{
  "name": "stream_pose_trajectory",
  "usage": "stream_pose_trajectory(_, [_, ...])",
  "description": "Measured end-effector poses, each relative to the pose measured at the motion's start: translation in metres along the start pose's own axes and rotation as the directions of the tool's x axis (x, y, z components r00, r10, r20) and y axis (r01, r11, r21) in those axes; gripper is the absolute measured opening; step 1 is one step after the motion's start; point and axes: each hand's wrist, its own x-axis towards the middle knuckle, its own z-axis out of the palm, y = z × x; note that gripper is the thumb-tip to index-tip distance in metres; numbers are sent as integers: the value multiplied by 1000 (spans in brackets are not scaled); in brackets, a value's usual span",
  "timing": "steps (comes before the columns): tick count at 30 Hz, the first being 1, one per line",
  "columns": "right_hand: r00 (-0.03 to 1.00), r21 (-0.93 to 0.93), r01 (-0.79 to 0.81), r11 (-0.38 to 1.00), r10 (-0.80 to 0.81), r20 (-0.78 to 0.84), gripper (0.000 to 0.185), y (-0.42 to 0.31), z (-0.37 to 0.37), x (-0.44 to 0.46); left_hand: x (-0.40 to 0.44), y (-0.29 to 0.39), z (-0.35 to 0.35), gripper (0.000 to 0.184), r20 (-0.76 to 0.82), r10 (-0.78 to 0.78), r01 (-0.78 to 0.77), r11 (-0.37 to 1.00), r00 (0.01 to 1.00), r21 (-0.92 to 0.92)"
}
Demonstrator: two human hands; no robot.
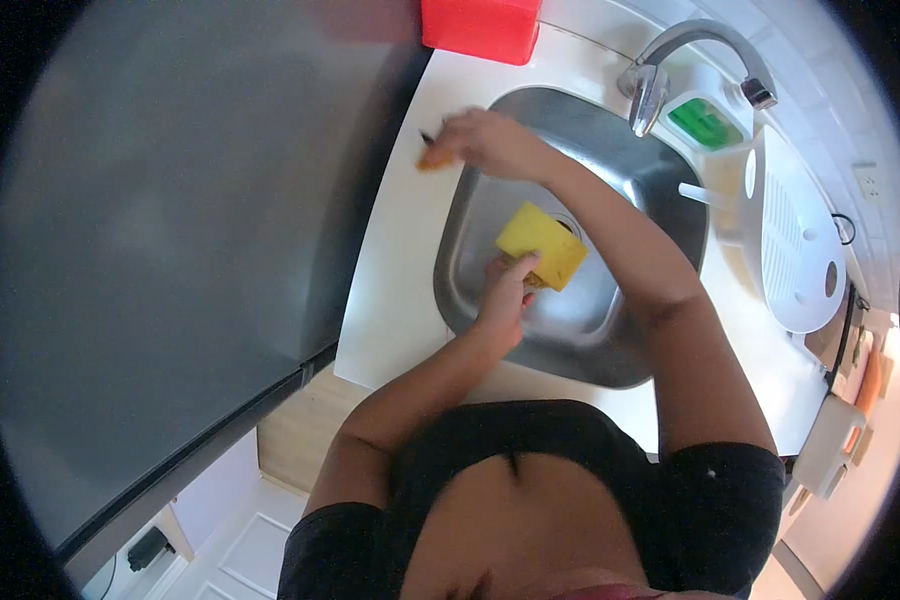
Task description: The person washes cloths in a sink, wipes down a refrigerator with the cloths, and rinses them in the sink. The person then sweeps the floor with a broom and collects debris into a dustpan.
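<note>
My left hand (507,298) is closed on a yellow sponge (542,245), thumb on top, low over the middle of the steel sink (450,255). The sponge looks flat and roughly rectangular, brighter on its upper left part. Something brownish shows beneath it by my fingers, too hidden to name. Reaching across to the left, my right hand (485,143) is over the sink's left rim and the white counter (395,250). Its fingers are closed around a small orange-brown thing (433,160) with a dark tip close by; motion blur hides its kind.
A chrome faucet (690,40) arches at the sink's back right, beside a white holder with a green sponge (705,122). A white dish rack (798,240) stands to the right. A red container (482,28) sits at the back. A large grey appliance panel (190,230) borders the left.
</note>
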Motion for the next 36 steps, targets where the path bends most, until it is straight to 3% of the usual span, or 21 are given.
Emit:
stream_pose_trajectory(2, [980, 101, -71, 992, 50, 195, 28, 0, -1, -33, 0, 0, -1, 36, 0, -12, 12, 1000, 1000, 11])
stream_pose_trajectory(5, [938, 174, -256, 951, 200, 283, 28, -16, -32, -70, -5, 0, -1, 37, 14, -47, 47, 998, 999, 29])
stream_pose_trajectory(7, [870, 142, -490, 860, 492, 18, 27, -10, -47, -88, -3, 2, 1, 38, 49, -60, 57, 997, 997, 45])
stream_pose_trajectory(9, [660, 404, -672, 621, 749, -55, 25, -5, -55, -93, -1, 0, 0, 38, 36, -5, 3, 999, 999, 42])
stream_pose_trajectory(11, [530, 84, -690, 719, 581, -617, 28, 15, -59, -83, -1, 2, 1, 42, 43, 3, -5, 999, 999, 53])
stream_pose_trajectory(12, [519, 87, -694, 715, 580, -627, 28, 24, -59, -74, -1, 3, 1, 47, 37, 14, -16, 998, 999, 58])
stream_pose_trajectory(14, [485, -257, -782, 568, 296, -823, 26, 43, -60, -51, 2, 5, 1, 41, 40, 21, -23, 998, 999, 52])
stream_pose_trajectory(15, [468, -247, -793, 557, 296, -833, 26, 54, -55, -44, 2, 5, 1, 34, 35, 21, -22, 999, 999, 31])
stream_pose_trajectory(17, [500, -235, -838, 492, 518, -694, 25, 76, -39, -36, 0, 8, 1, 34, 42, 28, -29, 999, 999, 20])
stream_pose_trajectory(18, [485, -229, -847, 480, 523, -701, 25, 79, -27, -37, -1, 9, 1, 33, 36, 31, -30, 999, 999, -17])
stream_pose_trajectory(20, [551, -470, -827, 309, 280, -786, 35, 82, -11, -40, -1, 16, 1, 32, 56, 34, -33, 999, 998, -12])
stream_pose_trajectory(21, [548, -470, -830, 301, 284, -787, 35, 82, -12, -45, -1, 19, 0, 32, 70, 46, -44, 999, 997, -21])
stream_pose_trajectory(23, [510, -384, -856, 346, 448, -734, 38, 81, -18, -59, 3, 24, 1, 32, 56, 61, -59, 998, 997, -39])
stream_pose_trajectory(25, [487, -387, -872, 300, 440, -755, 38, 68, -18, -77, 5, 34, 9, 32, 45, 83, -80, 995, 996, -56])
stream_pose_trajectory(27, [518, -343, -823, 452, 350, -780, 26, 61, -19, -99, 3, 52, 24, 33, 34, 124, -120, 988, 992, -95])
stream_pose_trajectory(28, [570, -419, -806, 419, 357, -740, 25, 51, -27, -108, 4, 60, 32, 33, 37, 126, -122, 988, 991, -96])
stream_pose_trajectory(30, [290, -137, -956, 259, 771, -567, 22, 15, -31, -119, 9, 76, 50, 34, 110, 217, -201, 970, 970, -139])
stream_pose_trajectory(32, [420, -167, -896, 412, 658, -625, 17, 17, -10, -161, 17, 92, 68, 34, 147, 250, -226, 961, 957, -162])
stream_pose_trajectory(33, [416, -164, -897, 411, 654, -632, 17, 4, -11, -172, 22, 101, 77, 35, 180, 281, -248, 951, 943, -185])
stream_pose_trajectory(35, [205, 214, -823, 526, 626, -753, 13, -22, -25, -181, 31, 119, 95, 35, 194, 320, -285, 940, 927, -186])
stream_pose_trajectory(36, [184, 201, -800, 565, 550, -815, 12, -30, -42, -177, 35, 123, 102, 35, 200, 343, -309, 933, 918, -183])
